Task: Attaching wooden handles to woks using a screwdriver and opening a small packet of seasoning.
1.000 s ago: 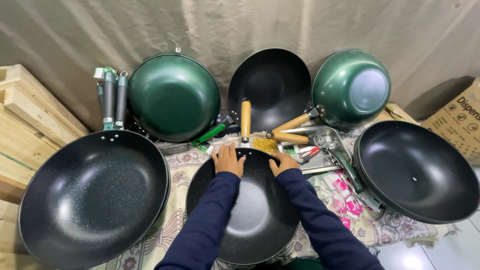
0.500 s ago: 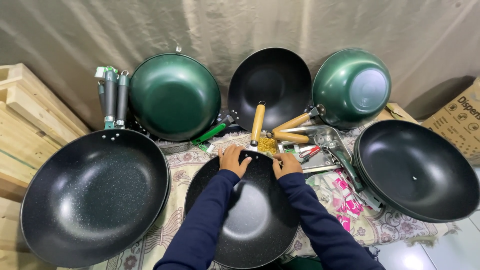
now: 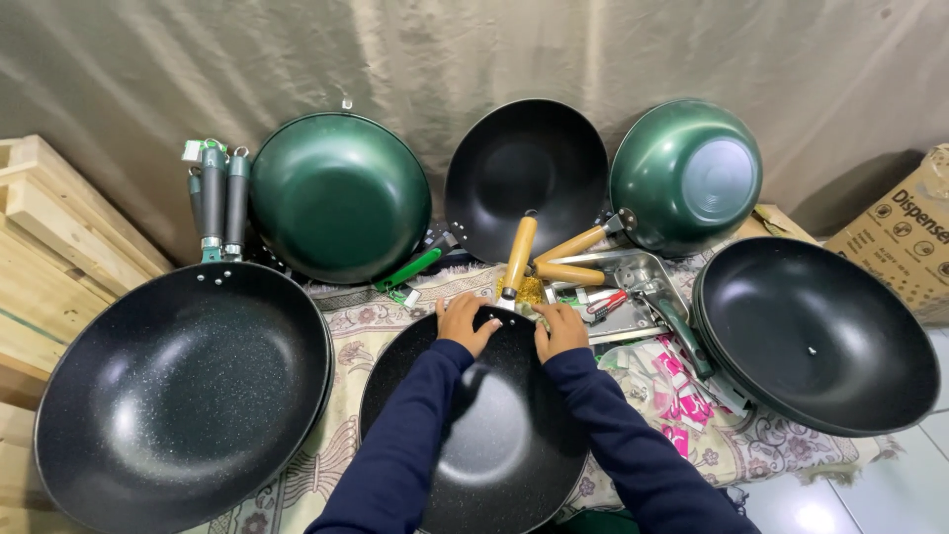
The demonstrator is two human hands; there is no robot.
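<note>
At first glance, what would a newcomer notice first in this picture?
Dark pans ring the patterned cloth: a large black speckled wok at lower left, two green woks propped against the curtain. In the centre, the left hand and right hand rest on the far rim of a black wok, at its wooden handle.

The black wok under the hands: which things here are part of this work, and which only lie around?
In hand:
left hand
right hand
black wok
wooden handle

Lying about:
large speckled wok
green wok
upturned green wok
metal tray
cardboard box
</note>
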